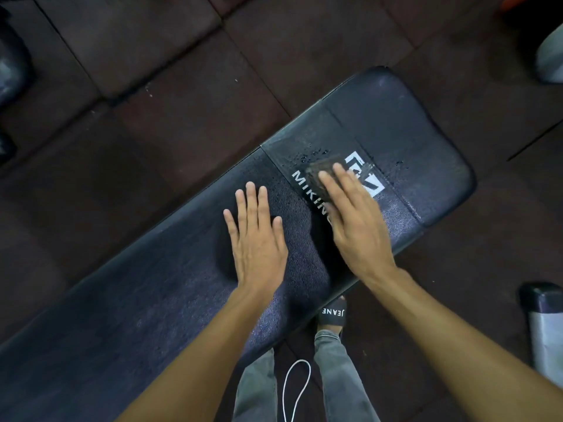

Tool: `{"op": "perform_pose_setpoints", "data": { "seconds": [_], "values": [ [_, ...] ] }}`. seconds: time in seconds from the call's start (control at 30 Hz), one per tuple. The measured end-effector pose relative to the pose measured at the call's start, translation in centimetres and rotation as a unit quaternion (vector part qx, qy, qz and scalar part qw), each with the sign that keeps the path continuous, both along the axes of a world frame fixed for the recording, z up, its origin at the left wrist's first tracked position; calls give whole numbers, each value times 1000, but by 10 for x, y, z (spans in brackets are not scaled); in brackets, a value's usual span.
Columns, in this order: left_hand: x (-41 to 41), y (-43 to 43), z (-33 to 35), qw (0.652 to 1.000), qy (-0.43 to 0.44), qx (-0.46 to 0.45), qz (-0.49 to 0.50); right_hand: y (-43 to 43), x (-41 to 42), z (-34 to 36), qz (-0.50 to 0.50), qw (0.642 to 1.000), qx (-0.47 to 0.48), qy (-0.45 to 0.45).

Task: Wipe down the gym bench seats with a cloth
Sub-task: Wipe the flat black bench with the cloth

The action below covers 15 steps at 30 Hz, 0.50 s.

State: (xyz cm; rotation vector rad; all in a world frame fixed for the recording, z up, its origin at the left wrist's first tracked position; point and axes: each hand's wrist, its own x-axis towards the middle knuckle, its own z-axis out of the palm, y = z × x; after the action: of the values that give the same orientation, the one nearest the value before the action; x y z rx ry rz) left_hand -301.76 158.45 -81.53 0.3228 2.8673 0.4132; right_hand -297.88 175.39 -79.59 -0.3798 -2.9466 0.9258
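Head view, read left to right. At the far left edge I see dark, blurred objects (pixel 12 71) standing on the floor (pixel 182 86) of dark square tiles; I cannot tell what they are. The padded surface (pixel 122 300), dark and pebble-textured, runs diagonally from lower left to upper right. The left grip (pixel 259 239), a bare hand, lies palm-down on the surface near its middle, fingers straight and slightly spread, holding nothing. Below it, past the near edge of the surface, I see grey trouser legs (pixel 259 388) and a loop of white cord (pixel 300 360). Just right of the left grip a seam crosses the padding, and beyond it runs white lettering (pixel 300 181) reading "MIKING", partly covered. The cloth (pixel 318 178), dark and folded small, lies flat on that lettering, between the seam and a white square logo (pixel 365 175). The right grip (pixel 356 226), also a bare hand, presses on the cloth with straight fingers laid over it, so the cloth is pinned flat rather than clasped. Water droplets (pixel 313 155) bead on the padding just beyond the cloth. Below the right wrist a black sandal (pixel 332 315) marked "JEANE" stands on the floor. At the right edge are an upper grey object (pixel 551 56) and a lower grey object (pixel 545 330), both cut off by the frame.
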Motion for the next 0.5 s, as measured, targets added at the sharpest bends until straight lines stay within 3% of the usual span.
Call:
{"op": "perform_pose_setpoints", "data": {
  "seconds": [0.1, 0.17, 0.33, 0.37, 0.43, 0.47, 0.5],
  "values": [
    [-8, 10, -6, 1000, 4, -18, -3, -1, -33, -23, 155, 977, 134, -55],
    [-9, 13, -10, 1000, 2, -24, 2, 6, -65, -30, 184, 967, 168, -43],
    [-5, 16, -14, 999, 5, -34, 6, 14, -114, -29, -57, 985, 138, -88],
    [-5, 17, -13, 999, 10, -36, 10, 2, -104, -28, -21, 987, 144, -69],
    [-4, 18, -13, 999, 12, -38, 10, -6, -69, -30, 149, 972, 182, -18],
    [-5, 17, -13, 999, 9, -38, 9, 7, -54, -32, 189, 962, 196, -8],
    [-5, 17, -13, 999, 5, -37, 7, 21, -42, -35, 168, 965, 200, -12]
  ]
}}
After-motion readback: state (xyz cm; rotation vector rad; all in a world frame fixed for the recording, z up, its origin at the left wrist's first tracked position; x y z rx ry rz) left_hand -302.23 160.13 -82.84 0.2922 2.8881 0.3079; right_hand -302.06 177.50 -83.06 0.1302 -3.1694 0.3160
